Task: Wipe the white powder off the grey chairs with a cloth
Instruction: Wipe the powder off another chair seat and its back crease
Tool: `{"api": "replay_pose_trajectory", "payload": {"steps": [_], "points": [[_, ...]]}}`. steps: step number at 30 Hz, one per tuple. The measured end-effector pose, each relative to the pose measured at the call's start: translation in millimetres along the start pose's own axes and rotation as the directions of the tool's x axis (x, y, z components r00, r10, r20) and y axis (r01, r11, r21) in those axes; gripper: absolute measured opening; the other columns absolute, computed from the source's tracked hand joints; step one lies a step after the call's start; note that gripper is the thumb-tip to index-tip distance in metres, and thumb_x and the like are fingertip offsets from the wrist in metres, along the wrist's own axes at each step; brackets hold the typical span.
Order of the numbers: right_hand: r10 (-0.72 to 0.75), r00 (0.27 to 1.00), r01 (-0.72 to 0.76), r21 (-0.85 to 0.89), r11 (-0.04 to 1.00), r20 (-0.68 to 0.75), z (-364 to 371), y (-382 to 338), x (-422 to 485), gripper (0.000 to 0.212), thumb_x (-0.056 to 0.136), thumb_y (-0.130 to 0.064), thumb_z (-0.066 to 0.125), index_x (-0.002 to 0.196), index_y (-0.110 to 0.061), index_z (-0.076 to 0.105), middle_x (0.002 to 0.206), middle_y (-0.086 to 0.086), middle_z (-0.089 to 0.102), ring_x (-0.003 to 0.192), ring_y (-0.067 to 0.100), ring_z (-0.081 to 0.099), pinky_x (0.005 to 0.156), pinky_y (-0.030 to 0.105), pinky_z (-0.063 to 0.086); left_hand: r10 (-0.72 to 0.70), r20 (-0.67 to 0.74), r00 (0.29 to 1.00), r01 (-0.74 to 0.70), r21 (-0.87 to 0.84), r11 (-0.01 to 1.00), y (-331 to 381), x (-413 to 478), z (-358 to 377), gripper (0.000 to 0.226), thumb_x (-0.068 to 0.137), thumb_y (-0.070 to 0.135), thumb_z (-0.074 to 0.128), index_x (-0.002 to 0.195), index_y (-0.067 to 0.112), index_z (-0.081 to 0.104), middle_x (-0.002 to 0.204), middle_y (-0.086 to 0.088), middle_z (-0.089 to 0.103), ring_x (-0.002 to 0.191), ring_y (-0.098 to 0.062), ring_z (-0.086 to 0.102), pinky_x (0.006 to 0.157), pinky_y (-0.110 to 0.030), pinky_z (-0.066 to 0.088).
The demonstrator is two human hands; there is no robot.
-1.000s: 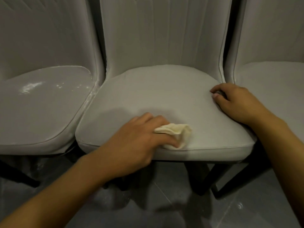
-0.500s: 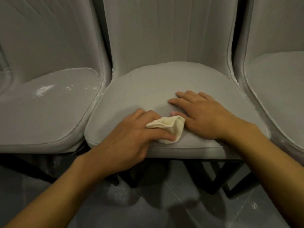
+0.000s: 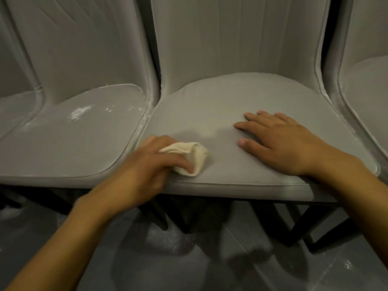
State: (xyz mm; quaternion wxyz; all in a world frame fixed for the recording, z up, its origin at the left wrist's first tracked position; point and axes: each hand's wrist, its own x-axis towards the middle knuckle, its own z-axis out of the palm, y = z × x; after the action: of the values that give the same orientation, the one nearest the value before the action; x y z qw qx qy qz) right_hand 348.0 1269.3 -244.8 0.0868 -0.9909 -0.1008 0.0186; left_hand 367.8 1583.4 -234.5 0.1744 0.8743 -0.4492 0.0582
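The floor (image 3: 210, 276) is laid with dark grey, glossy tiles. A pale, grainy dusty patch (image 3: 168, 241) lies on it near the middle of the view. Just right of the dusty patch, a thin tile joint (image 3: 241, 247) runs slantwise down to the right. Far to the right of the patch and lower sits a small bright fleck (image 3: 347, 265). Far to its left lies a fainter whitish smear (image 3: 9, 211). Soft shadows cross the tiles below the patch.
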Motion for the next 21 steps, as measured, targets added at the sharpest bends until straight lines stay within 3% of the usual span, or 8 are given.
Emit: {"api": "replay_pose_trajectory", "payload": {"steps": [3,6,10,14,18,21], "points": [[-0.009,1.000,0.009,0.012,1.000,-0.019,2.0,2.1,0.6,0.073,0.091,-0.076,0.008,0.154,-0.042,0.024,0.166,-0.010,0.017,0.153,0.015,0.013,0.123,0.039,0.010,0.124,0.037,0.992,-0.124,-0.007,0.992,41.3,28.1,23.9,0.050,0.083,0.004,0.043,0.115,0.029,0.073,0.119,-0.006,0.060,0.100,-0.029,0.054,0.087,-0.045,0.047],[-0.017,0.999,0.018,0.015,1.000,-0.032,3.1,3.7,0.2,0.075,0.090,-0.077,0.008,0.153,-0.042,0.025,0.165,-0.009,0.020,0.152,0.016,0.016,0.124,0.040,0.012,0.144,0.082,0.986,-0.144,-0.007,0.990,45.6,25.2,23.0,0.051,0.082,0.005,0.041,0.114,0.027,0.075,0.121,-0.005,0.060,0.100,-0.029,0.054,0.085,-0.046,0.047],[-0.005,1.000,0.005,0.015,1.000,-0.031,2.5,4.1,-1.2,0.073,0.090,-0.076,0.010,0.153,-0.042,0.026,0.165,-0.009,0.020,0.152,0.017,0.016,0.124,0.040,0.013,-0.021,0.023,0.999,0.022,-0.012,1.000,-9.1,-22.5,-0.1,0.057,0.075,0.000,0.040,0.108,0.034,0.072,0.123,-0.001,0.060,0.105,-0.028,0.057,0.091,-0.045,0.047],[-0.013,0.999,0.013,0.004,1.000,-0.036,3.6,3.1,0.4,0.073,0.090,-0.076,0.009,0.153,-0.042,0.026,0.165,-0.008,0.021,0.152,0.018,0.018,0.124,0.041,0.014,-0.206,-0.030,0.978,0.208,0.054,0.977,-31.3,-49.1,-19.9,0.041,0.088,0.020,0.040,0.111,0.043,0.065,0.120,0.009,0.055,0.103,-0.023,0.052,0.087,-0.046,0.048],[-0.015,0.999,0.016,0.008,1.000,-0.029,2.6,2.6,0.5,0.071,0.092,-0.075,0.011,0.153,-0.042,0.026,0.165,-0.008,0.021,0.152,0.017,0.017,0.123,0.040,0.013,-0.113,-0.075,0.991,0.115,0.021,0.993,-7.4,-26.7,0.5,0.048,0.084,0.004,0.045,0.107,0.038,0.070,0.116,0.004,0.057,0.101,-0.025,0.054,0.089,-0.036,0.045],[-0.012,0.999,0.013,0.014,1.000,-0.034,3.2,2.6,0.1,0.079,0.084,-0.078,0.005,0.152,-0.043,0.026,0.164,-0.010,0.022,0.152,0.017,0.019,0.123,0.040,0.014,-0.046,-0.040,0.998,0.047,0.023,0.999,3.4,-18.1,10.3,0.049,0.083,0.007,0.039,0.108,0.031,0.074,0.115,-0.003,0.058,0.098,-0.028,0.053,0.087,-0.036,0.045]]}}
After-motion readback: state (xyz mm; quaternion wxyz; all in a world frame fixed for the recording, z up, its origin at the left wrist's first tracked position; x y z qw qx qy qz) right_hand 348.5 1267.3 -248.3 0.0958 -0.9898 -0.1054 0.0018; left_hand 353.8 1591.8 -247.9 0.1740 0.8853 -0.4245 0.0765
